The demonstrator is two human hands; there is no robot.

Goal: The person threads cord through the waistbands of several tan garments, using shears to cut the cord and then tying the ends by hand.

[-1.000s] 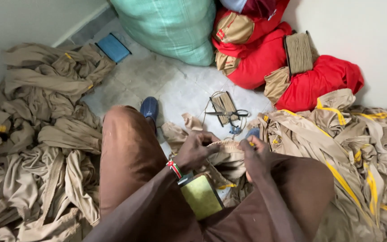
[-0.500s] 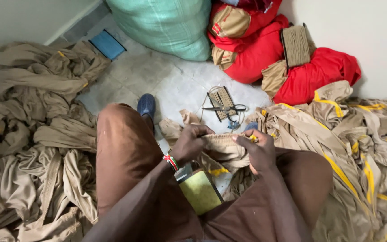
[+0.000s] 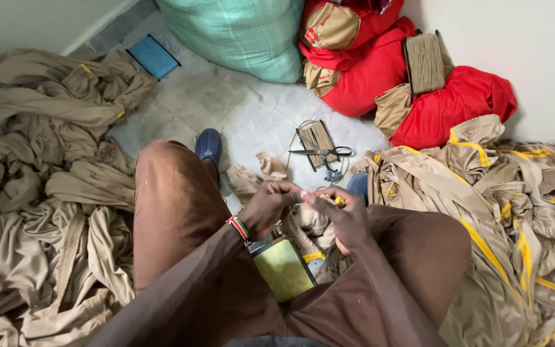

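I sit with knees spread, both hands meeting between them. My left hand [image 3: 270, 204], a beaded band on its wrist, pinches a fold of a khaki garment [image 3: 303, 225] lying in my lap. My right hand [image 3: 345, 215] grips the same khaki cloth from the other side, with a bit of yellow trim showing at its fingertips. The two hands touch at the fingers. A green-yellow rectangular card or pouch [image 3: 284, 268] rests on my lap just below the left wrist.
Black-handled scissors [image 3: 322, 152] and a bundle of tan cord [image 3: 316, 138] lie on the pale floor ahead. Khaki garments are heaped left [image 3: 52, 193] and, yellow-striped, right [image 3: 502, 212]. A green sack [image 3: 245, 35], red bags [image 3: 419, 90] and a blue pad [image 3: 153, 56] lie beyond.
My hands have come closer together on the khaki cloth; the right hand moved left to meet the left. The view has shifted slightly.
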